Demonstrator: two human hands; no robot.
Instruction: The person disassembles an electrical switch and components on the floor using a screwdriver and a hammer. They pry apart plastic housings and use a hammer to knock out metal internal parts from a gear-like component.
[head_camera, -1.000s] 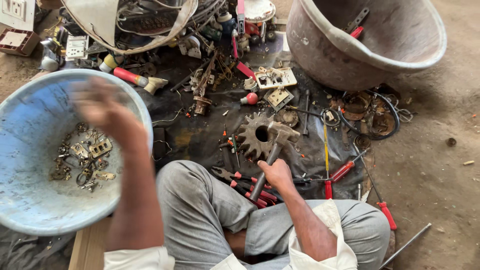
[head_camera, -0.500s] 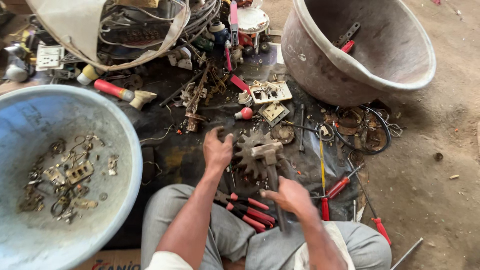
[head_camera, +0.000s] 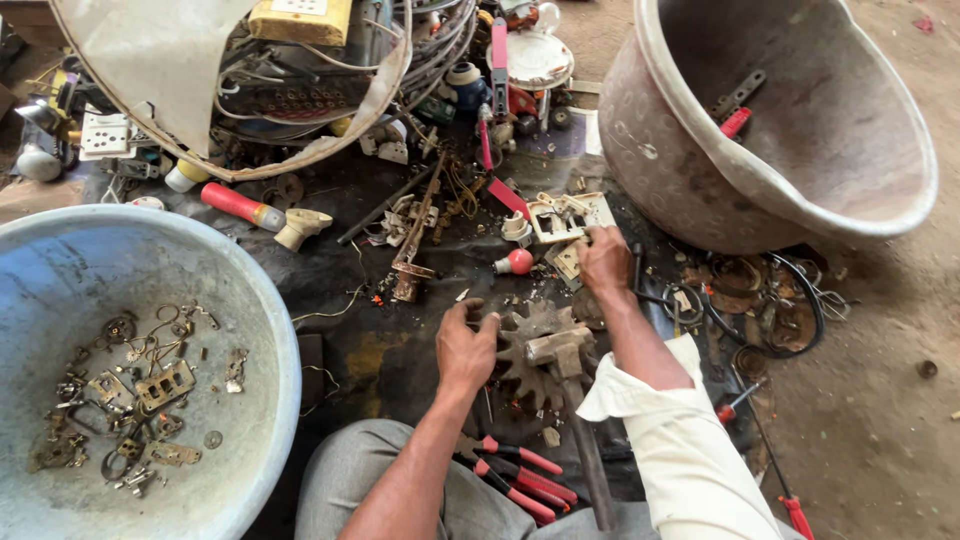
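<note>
A dark cloth (head_camera: 340, 290) lies on the dusty ground, and it is covered with old metal bits, wires and tools. In the middle sits a rusty toothed wheel (head_camera: 528, 340), like a big gear, flat on the cloth. A hammer (head_camera: 565, 375) rests on top of the wheel, and its long handle points back toward the person's lap. The left hand (head_camera: 465, 345) is curled around the left edge of the wheel and grips it. The right hand (head_camera: 605, 262) reaches farther out, past the wheel, and its fingers are closed down on a pale switch plate (head_camera: 565, 215) among the scraps. Red-handled pliers (head_camera: 510, 472) lie on the person's knee, near the left wrist. On the left stands a big blue bowl (head_camera: 250, 300) with small brass parts in it. At the top right a big grey tub (head_camera: 670, 150) leans on its side.
</note>
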